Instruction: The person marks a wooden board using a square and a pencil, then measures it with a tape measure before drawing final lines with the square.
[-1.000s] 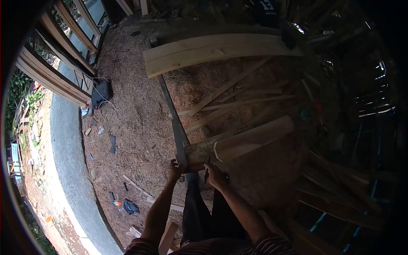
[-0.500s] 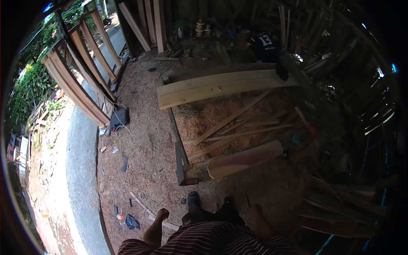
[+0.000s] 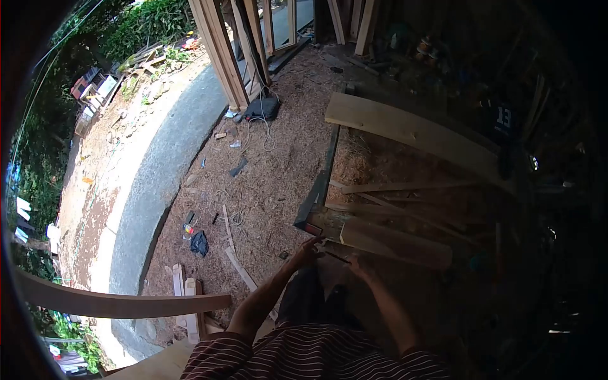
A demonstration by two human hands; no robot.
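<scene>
My right hand point(image 3: 360, 267) is closed on a thin dark stick-like tool point(image 3: 337, 257), its exact kind too small to make out. The tool points left toward my left hand point(image 3: 308, 253), whose fingers look apart and partly stretched out. That hand is in front of my body, by the corner of a dark metal frame point(image 3: 306, 218). Just beyond both hands lies a short, thick wooden board point(image 3: 396, 246), dim in the shade.
A long plank point(image 3: 411, 128) spans the frame's far side, with loose wood strips point(image 3: 411, 187) between. Upright door-like frames point(image 3: 221, 57) and a black bag point(image 3: 263, 108) stand beyond. A curved wooden piece point(image 3: 126, 303) juts in at left, near short wood blocks point(image 3: 191, 297). Shavings cover the ground.
The view has swung left, bringing in the curved wood and blocks. Both hands have come up and together in front of me; my left hand has loosened from a fist.
</scene>
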